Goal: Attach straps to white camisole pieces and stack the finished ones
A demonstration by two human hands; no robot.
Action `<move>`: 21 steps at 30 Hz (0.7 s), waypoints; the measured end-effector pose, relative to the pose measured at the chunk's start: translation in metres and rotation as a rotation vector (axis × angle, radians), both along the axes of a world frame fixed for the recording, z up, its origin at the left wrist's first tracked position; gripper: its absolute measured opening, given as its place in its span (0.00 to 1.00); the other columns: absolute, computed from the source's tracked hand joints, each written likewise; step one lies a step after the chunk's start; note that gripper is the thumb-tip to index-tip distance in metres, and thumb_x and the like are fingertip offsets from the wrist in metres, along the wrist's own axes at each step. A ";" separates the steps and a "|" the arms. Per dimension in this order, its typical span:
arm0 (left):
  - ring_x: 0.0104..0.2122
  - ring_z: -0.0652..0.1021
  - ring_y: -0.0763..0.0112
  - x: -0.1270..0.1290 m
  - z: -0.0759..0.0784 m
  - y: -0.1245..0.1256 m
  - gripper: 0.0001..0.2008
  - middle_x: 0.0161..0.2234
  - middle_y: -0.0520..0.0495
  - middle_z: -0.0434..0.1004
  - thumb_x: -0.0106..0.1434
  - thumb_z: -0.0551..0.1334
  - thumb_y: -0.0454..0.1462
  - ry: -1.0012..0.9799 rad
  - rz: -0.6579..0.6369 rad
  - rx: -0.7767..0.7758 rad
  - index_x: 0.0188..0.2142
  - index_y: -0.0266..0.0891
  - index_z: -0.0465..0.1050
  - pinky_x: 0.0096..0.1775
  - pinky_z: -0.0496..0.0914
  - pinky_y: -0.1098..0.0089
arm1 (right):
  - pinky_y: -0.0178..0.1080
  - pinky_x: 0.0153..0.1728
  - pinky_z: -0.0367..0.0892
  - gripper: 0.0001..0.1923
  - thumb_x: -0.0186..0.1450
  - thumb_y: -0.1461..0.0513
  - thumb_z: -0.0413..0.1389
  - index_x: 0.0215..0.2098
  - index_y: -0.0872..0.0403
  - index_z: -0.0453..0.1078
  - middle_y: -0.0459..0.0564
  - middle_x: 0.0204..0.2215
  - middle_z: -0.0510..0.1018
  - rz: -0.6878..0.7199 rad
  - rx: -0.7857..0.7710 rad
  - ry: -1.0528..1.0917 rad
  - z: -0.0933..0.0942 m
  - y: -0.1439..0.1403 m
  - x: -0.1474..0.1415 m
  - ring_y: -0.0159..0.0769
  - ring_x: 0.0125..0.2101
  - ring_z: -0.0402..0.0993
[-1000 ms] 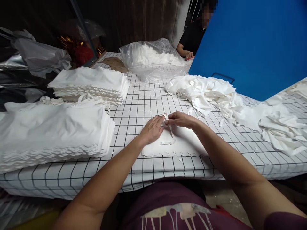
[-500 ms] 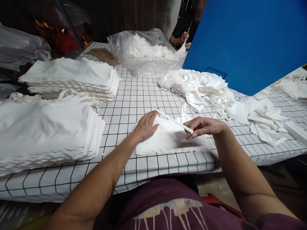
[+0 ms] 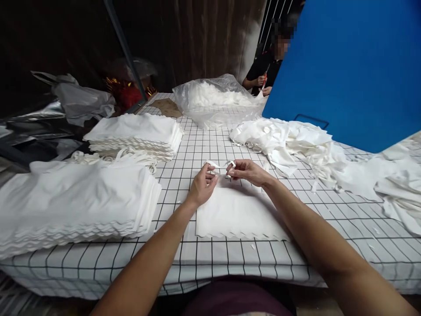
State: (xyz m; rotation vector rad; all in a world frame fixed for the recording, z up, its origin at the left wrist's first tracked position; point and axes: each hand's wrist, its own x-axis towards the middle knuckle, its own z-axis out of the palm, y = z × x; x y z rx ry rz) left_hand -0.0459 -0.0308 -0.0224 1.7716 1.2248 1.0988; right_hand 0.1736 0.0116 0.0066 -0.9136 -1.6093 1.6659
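A flat white cloth bag piece (image 3: 243, 213) with a wavy near edge lies on the table in front of me. Over its far left corner, my left hand (image 3: 203, 183) is closed, pinching a narrow white strap (image 3: 212, 164). Close by on the right, the fingertips of my right hand (image 3: 248, 171) are also pinched on the strap, and a short curl of it sticks up above them. Between the hands the strap is small and blurred, so I cannot tell how it runs there.
Two stacks of white cloth pieces (image 3: 82, 197) stand on the left of the checked tablecloth (image 3: 197, 149). Crumpled white cloth (image 3: 283, 138) lies right. Behind are a clear plastic bag (image 3: 223, 94), a blue board (image 3: 345, 66) and another person's hand (image 3: 261, 80) with red-handled scissors.
My left hand has gone from resting spread on the cloth to pinching the strap. My right hand has moved left, close to it. The view has tilted up.
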 end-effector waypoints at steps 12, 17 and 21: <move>0.33 0.76 0.72 0.006 0.003 -0.004 0.08 0.39 0.46 0.77 0.61 0.65 0.39 0.015 0.093 -0.056 0.36 0.38 0.70 0.34 0.72 0.70 | 0.37 0.33 0.69 0.19 0.55 0.53 0.70 0.36 0.55 0.72 0.44 0.27 0.75 -0.069 -0.086 0.092 -0.020 -0.007 -0.012 0.29 0.27 0.69; 0.32 0.76 0.71 0.008 0.003 -0.006 0.05 0.35 0.48 0.78 0.62 0.64 0.38 -0.016 0.003 -0.061 0.33 0.38 0.73 0.35 0.73 0.68 | 0.38 0.36 0.69 0.19 0.56 0.53 0.69 0.37 0.55 0.71 0.44 0.27 0.74 -0.049 -0.056 0.068 -0.021 -0.010 -0.017 0.30 0.29 0.70; 0.31 0.75 0.73 0.007 0.007 -0.007 0.04 0.33 0.48 0.76 0.61 0.63 0.35 -0.015 -0.013 -0.084 0.31 0.36 0.73 0.33 0.72 0.69 | 0.38 0.36 0.67 0.19 0.59 0.52 0.67 0.39 0.56 0.72 0.45 0.29 0.75 0.033 -0.017 0.050 -0.024 -0.010 -0.016 0.31 0.31 0.70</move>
